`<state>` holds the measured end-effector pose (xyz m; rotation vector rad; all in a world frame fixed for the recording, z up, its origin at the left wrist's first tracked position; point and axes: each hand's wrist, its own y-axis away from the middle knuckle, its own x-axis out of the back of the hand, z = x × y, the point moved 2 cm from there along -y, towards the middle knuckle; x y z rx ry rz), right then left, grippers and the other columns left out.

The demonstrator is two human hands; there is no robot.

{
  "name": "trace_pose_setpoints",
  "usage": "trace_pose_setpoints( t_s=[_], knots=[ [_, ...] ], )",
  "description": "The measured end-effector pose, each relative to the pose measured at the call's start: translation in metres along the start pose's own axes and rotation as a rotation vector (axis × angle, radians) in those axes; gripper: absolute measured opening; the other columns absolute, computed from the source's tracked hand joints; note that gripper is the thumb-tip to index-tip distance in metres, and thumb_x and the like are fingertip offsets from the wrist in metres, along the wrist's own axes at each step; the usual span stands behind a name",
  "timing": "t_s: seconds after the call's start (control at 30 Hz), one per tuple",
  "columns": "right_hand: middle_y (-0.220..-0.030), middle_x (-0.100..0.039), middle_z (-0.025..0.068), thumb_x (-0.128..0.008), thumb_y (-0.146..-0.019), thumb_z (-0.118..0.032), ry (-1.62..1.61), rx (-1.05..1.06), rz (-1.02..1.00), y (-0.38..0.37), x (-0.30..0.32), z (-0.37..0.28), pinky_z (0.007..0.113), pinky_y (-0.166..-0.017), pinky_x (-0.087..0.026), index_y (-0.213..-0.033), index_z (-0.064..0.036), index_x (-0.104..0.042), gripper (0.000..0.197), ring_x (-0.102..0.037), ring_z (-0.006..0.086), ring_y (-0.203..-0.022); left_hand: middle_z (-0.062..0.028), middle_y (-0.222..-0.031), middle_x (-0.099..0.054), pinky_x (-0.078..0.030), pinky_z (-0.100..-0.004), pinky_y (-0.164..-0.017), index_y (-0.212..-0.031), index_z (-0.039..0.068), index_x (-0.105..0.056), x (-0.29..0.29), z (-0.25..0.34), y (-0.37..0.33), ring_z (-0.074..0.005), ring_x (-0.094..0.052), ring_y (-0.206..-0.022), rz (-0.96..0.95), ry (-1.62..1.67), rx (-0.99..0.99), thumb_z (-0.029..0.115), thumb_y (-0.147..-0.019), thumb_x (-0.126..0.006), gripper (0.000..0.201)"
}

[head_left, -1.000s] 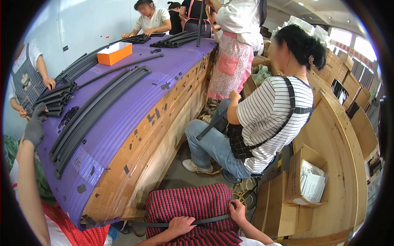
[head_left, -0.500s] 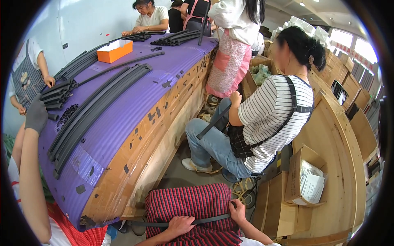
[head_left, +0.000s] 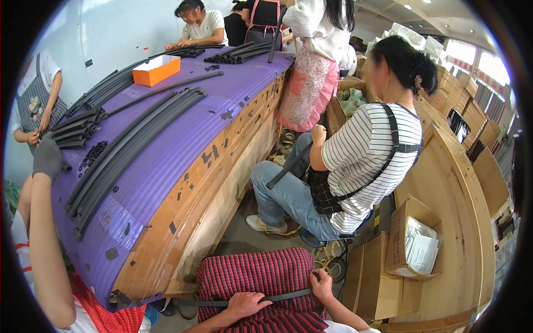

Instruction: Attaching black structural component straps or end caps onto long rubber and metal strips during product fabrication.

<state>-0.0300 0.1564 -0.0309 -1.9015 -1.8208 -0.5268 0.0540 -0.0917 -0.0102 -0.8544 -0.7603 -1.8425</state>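
Note:
A long black strip (head_left: 288, 296) lies across the red-and-black striped cloth (head_left: 255, 268) over my lap. My left hand (head_left: 247, 306) is closed over its middle part, fingers pressed on the strip. At its right end, my right hand (head_left: 321, 286) grips the strip, thumb near the tip. The strip's left end runs out past the cloth, toward the table's corner. What lies under my palms is hidden.
On the left, a purple-covered table (head_left: 166, 127) bears bundles of black strips (head_left: 139, 152), small black pieces (head_left: 93, 155) and an orange box (head_left: 156, 70). A gloved co-worker's hand (head_left: 48, 158) reaches in there. Ahead sits a person in a striped shirt (head_left: 372, 150); an open carton (head_left: 402, 238) stands right.
My hands and the strip have barely moved. At the table's left, the gloved hand has shifted slightly, and the aproned co-worker's hands have come together.

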Motion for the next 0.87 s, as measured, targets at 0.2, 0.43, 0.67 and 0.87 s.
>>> trace_pose_setpoints(
  t_s=[0.2,0.43,0.67,0.87],
  knots=[
    [-0.07,-0.06,0.0158,-0.058,-0.075,-0.014,-0.001,0.013,0.02,0.014,0.005,-0.004,0.032,-0.062,-0.046,-0.081,-0.001,-0.058,0.014,-0.06,0.0243,-0.067,-0.0055,-0.065,-0.06,-0.047,-0.0347,-0.045,-0.075,0.01,-0.06,-0.016,-0.002,0.011,-0.0209,-0.06,-0.057,0.158,-0.048,-0.069,0.053,-0.081,-0.044,0.046],
    [-0.07,-0.059,0.0076,-0.056,-0.078,-0.011,-0.059,0.047,-0.044,0.004,0.018,-0.019,0.028,-0.063,-0.044,-0.082,0.0021,-0.058,0.014,-0.054,0.0126,-0.068,-0.0122,-0.064,-0.058,-0.046,-0.0445,-0.055,-0.071,0.01,-0.054,0.001,0.004,0.005,-0.0323,-0.059,-0.062,0.053,0.016,0.058,0.059,-0.077,-0.042,0.051],
    [-0.063,-0.052,-0.0029,-0.056,-0.08,-0.01,-0.276,-0.236,0.004,-0.009,0.051,-0.026,0.019,-0.047,-0.036,-0.086,-0.0009,-0.056,0.011,-0.045,0.0032,-0.055,-0.0093,-0.059,-0.057,-0.045,-0.0384,-0.046,-0.072,0.008,-0.054,0.031,-0.002,0.002,-0.0268,-0.057,-0.052,0.294,-0.063,0.084,0.048,-0.076,-0.054,0.04],
    [-0.068,-0.054,-0.0013,-0.057,-0.079,-0.009,-0.352,-0.305,-0.055,0.012,0.048,-0.021,0.019,-0.052,-0.043,-0.087,-0.0021,-0.056,0.01,-0.048,0.0033,-0.058,-0.0089,-0.06,-0.058,-0.045,-0.0364,-0.046,-0.076,0.007,-0.057,0.019,0.001,-0.001,-0.0251,-0.058,-0.054,0.212,-0.027,0.03,0.046,-0.077,-0.055,0.039]
  ],
)
